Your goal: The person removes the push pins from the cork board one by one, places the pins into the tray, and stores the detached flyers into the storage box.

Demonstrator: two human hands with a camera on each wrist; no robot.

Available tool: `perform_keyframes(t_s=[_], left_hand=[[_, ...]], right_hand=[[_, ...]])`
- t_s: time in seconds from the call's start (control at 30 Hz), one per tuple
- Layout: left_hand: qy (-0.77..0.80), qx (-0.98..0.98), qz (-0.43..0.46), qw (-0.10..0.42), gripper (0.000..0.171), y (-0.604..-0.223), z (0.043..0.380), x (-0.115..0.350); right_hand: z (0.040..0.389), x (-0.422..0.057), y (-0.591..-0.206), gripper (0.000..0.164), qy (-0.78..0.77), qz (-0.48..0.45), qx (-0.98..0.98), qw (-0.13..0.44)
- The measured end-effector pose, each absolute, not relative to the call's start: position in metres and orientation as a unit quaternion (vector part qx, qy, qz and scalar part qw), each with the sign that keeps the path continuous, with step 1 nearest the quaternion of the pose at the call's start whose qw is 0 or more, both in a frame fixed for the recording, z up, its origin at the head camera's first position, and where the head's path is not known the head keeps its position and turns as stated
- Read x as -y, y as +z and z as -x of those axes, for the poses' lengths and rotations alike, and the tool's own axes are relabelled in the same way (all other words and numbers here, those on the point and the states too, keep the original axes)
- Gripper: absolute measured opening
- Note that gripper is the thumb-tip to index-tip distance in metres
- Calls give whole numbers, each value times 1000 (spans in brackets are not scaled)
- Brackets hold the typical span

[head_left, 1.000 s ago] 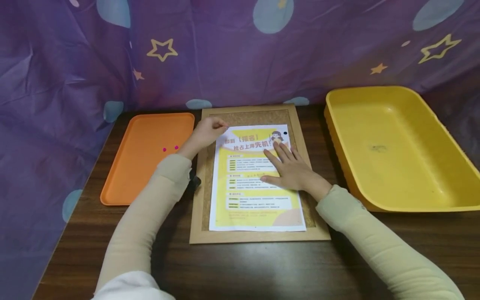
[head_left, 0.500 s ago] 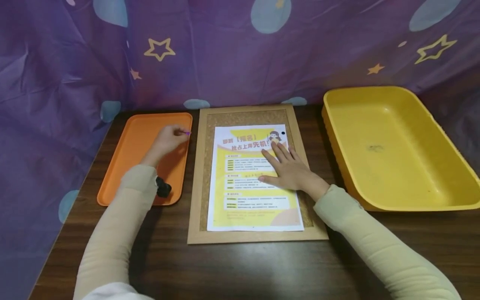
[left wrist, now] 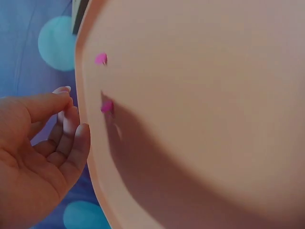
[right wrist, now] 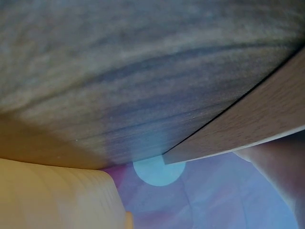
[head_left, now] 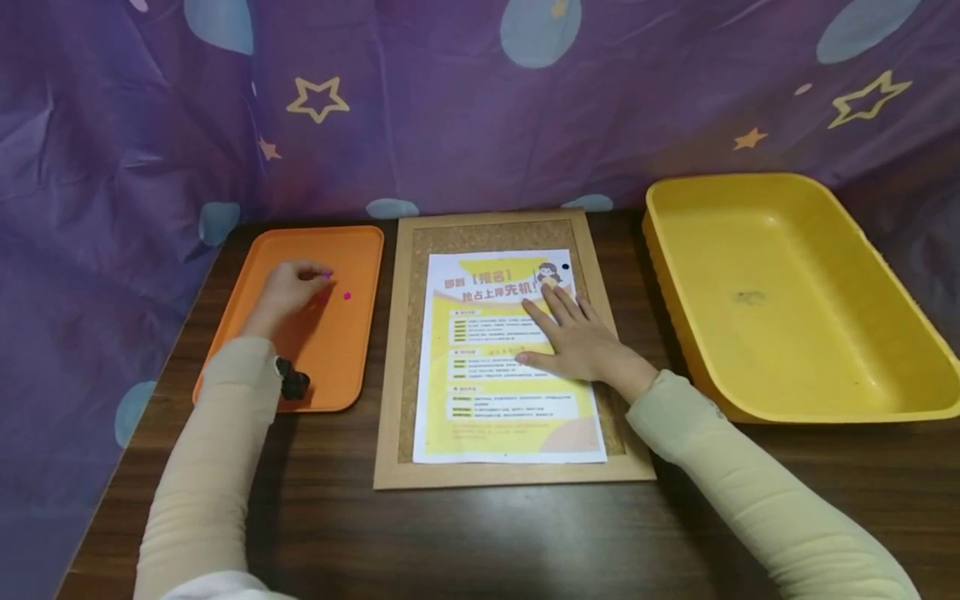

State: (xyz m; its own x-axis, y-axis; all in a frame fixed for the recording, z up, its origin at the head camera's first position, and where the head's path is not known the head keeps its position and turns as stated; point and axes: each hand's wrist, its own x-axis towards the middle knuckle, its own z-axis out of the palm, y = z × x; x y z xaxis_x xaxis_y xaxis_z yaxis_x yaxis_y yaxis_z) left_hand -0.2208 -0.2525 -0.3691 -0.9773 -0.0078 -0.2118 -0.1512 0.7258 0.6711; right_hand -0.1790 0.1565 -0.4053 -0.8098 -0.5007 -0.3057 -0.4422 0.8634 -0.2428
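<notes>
My left hand (head_left: 288, 292) is over the orange tray (head_left: 240, 367), thumb and forefinger pinching a small purple push pin (head_left: 327, 275); in the left wrist view the fingers hide it. Two pink push pins lie on the tray there, one push pin (left wrist: 101, 58) lit and the other push pin (left wrist: 108, 106) in the hand's shadow. My right hand (head_left: 588, 346) rests with spread fingers on a yellow-and-white printed sheet (head_left: 517, 417). The sheet lies on a wood-framed cork board (head_left: 491, 237), with a black dot, perhaps a pin head (head_left: 566, 267), at its upper right corner.
A deep yellow tub (head_left: 810, 317) stands right of the board, its wall (right wrist: 52, 195) close to the right wrist camera. The dark wooden table (head_left: 480, 542) carries everything. A purple star-patterned cloth (head_left: 435, 100) hangs behind it.
My left hand has left the sheet's upper left corner and moved left over the tray, the purple push pin showing at its fingertips from half a second ago. The right hand stays put.
</notes>
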Motion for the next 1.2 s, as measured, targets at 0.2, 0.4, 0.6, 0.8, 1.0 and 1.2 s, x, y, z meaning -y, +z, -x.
perform_keyframes(t_s=[0.2,0.4,0.6,0.8,1.0,1.2], left_hand=[[363,-925,50,102,34,-370,217,261],[353,-925,68,126,36,-374,215,269],[341,-925,75,151,31,-376,214,271],[330,-928,72,157,31,-379,213,274],[317,-936,61,140,29,-380,212,275],[315,-936,70,142,29,-380,212,273]], right_hand=[[179,-158,-406,86,-79,247,-948,184],[180,-159,-410,87,-73,246,-949,184],[180,-158,-410,87,-75,246,-948,186],[180,-157,-410,87,-75,248,-948,183],[180,-157,-410,86,-75,250,-949,179],[180,-158,-409,86,-75,250,-949,179]])
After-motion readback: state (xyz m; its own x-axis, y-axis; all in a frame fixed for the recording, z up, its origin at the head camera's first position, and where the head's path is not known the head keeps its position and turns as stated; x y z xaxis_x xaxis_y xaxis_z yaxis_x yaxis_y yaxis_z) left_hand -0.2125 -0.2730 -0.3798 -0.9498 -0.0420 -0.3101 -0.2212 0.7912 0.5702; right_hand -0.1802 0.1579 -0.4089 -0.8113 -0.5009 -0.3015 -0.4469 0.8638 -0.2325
